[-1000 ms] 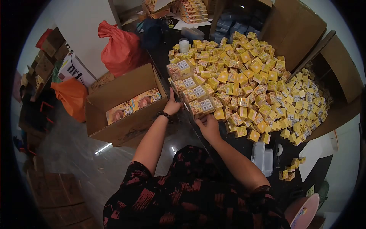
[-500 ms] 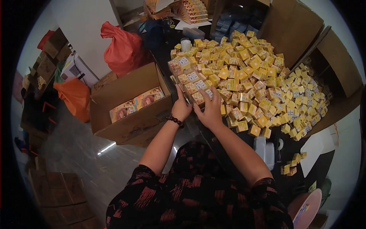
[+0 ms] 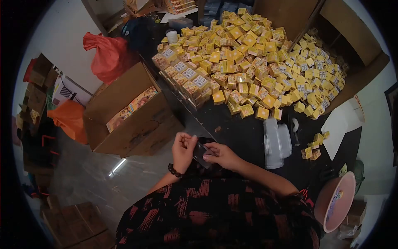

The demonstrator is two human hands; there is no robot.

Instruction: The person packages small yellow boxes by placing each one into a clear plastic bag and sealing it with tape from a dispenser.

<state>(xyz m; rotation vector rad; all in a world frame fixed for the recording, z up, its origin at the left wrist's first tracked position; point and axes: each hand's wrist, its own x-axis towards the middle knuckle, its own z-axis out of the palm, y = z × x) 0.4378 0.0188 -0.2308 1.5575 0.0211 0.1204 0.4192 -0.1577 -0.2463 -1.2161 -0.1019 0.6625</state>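
Close to my body, my left hand (image 3: 183, 152) is closed with its fingers pinched on one side of a thin, dark-looking see-through plastic piece (image 3: 200, 152). My right hand (image 3: 223, 157) grips the other side with thumb and fingers. The exact shape of the piece is hard to make out. Beyond my hands, packs of small boxes (image 3: 188, 74) lie stacked at the table's left edge, touched by neither hand. A large heap of small yellow boxes (image 3: 248, 54) spreads beside them.
An open carton (image 3: 137, 128) with printed packages inside stands left of the table. Clear plastic trays (image 3: 272, 143) are stacked at the right, near a few loose yellow boxes (image 3: 314, 146). A pink basin (image 3: 338, 203) is at lower right. Red (image 3: 110, 58) and orange bags (image 3: 70, 120) sit at left.
Both hands have left the packs at the table edge and come down toward my body, now holding the plastic piece. The packs stay on the table. My view has shifted.
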